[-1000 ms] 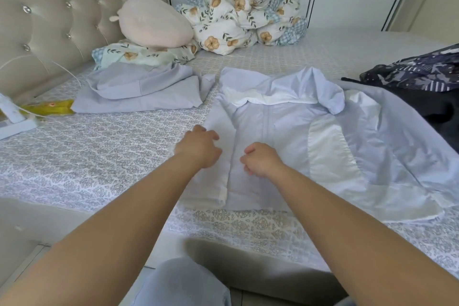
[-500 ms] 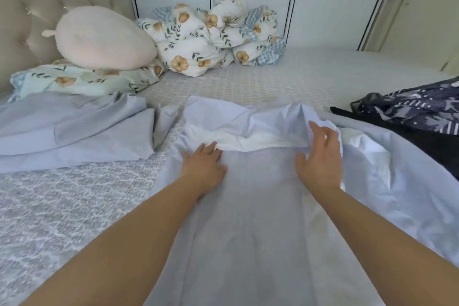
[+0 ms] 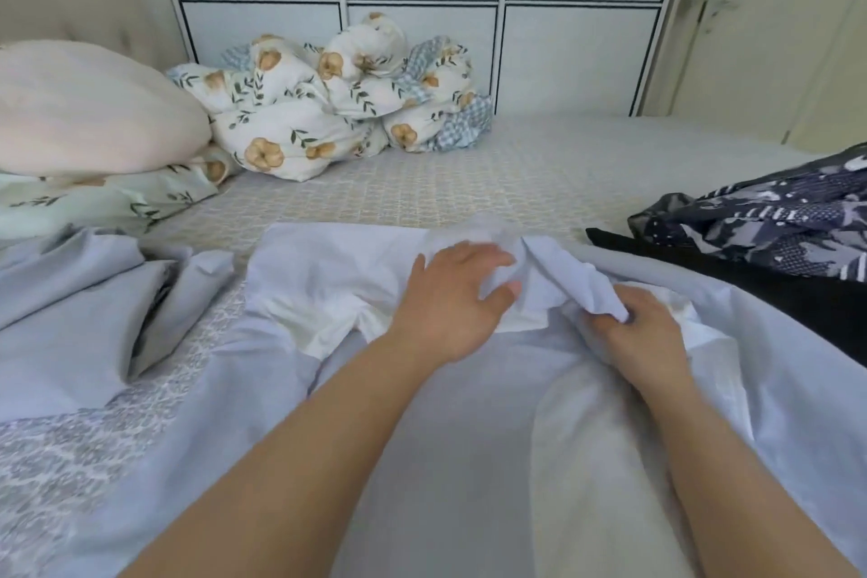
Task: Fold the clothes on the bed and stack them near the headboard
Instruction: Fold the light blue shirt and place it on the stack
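A pale blue jacket (image 3: pixel 450 460) with white lining lies spread flat on the bed in front of me. My left hand (image 3: pixel 450 300) rests on its hood area near the collar, fingers and thumb closing on a bunch of the pale fabric. My right hand (image 3: pixel 642 333) grips a fold of the same hood fabric just to the right. A folded grey-blue garment (image 3: pixel 79 319) lies at the left, toward the headboard. A dark navy patterned garment (image 3: pixel 769 225) is heaped at the right over a black one (image 3: pixel 750 296).
A pink pillow (image 3: pixel 89 113) sits on a floral pillow (image 3: pixel 94 197) at the far left. A bundled floral quilt (image 3: pixel 338 99) lies against the white cabinet (image 3: pixel 422 14). Patterned bedsheet (image 3: pixel 422 188) shows beyond the jacket.
My view moved closer to the jacket's collar. Both hands travelled from the jacket's lower front up to the hood, and they now hold its fabric instead of pressing flat.
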